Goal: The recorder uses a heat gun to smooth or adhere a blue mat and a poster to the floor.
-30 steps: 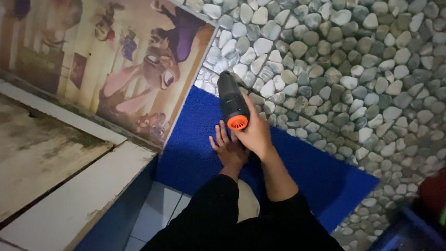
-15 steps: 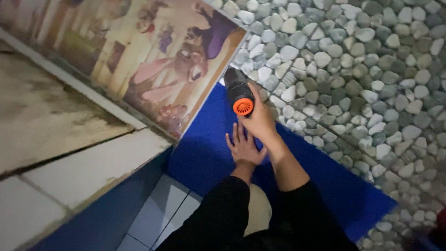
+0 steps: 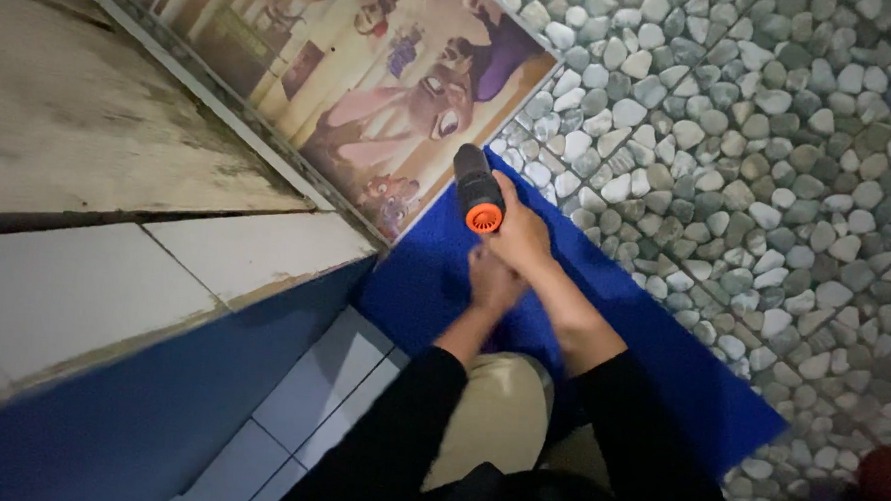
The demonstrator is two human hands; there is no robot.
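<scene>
The drill [image 3: 479, 194] sits just above the centre of the frame, black-bodied with an orange rear cap facing the camera, its nose pointing down toward the top corner of the blue mat [image 3: 651, 350]. The right hand [image 3: 519, 236] is wrapped around its grip, fingers closed on the handle. The left hand [image 3: 493, 279] lies just below and to the left, touching the right hand or nearly so; it is motion-blurred, so I cannot tell whether it is flat on the mat or curled around something. The bit and whatever it meets are hidden behind the drill body.

The mat runs diagonally from centre to lower right over a pebble floor [image 3: 751, 144]. At upper centre, a cartoon-printed panel [image 3: 392, 88] stands just beside the drill. A stained tiled ledge [image 3: 115, 256] fills the left, with pale floor tiles [image 3: 330, 376] beneath it at lower centre.

Risks, as I judge them: the left hand rests very close to where the bit should be, so a slip could bring the bit onto its fingers. The soft mat and uneven pebbles give poor footing for the tip, which could skid. The light is dim, which makes aiming harder.
</scene>
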